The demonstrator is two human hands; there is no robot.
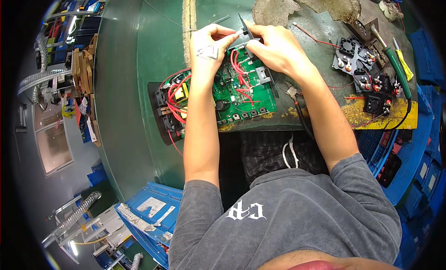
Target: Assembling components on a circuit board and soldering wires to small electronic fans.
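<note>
Over the far edge of a green circuit board [267, 104], both my hands meet at a thin black panel [243, 25] standing on edge. My right hand [280, 51] grips this panel between thumb and fingers. My left hand [205, 49] is closed in a pinch beside the panel's left face; what its fingertips hold is too small to make out. Red wires [241, 79] loop across the board. At the board's left, a black end panel [158, 117] with fans is joined by more red wires, partly behind my left forearm.
At the right lie black panels with small fans [347, 46] and terminals, a green-handled soldering iron [398, 72] and a yellow-handled tool [403, 61]. A rough, broken-edged grey-brown piece [274, 10] is at the back. Blue crates [151, 202] stand below the table.
</note>
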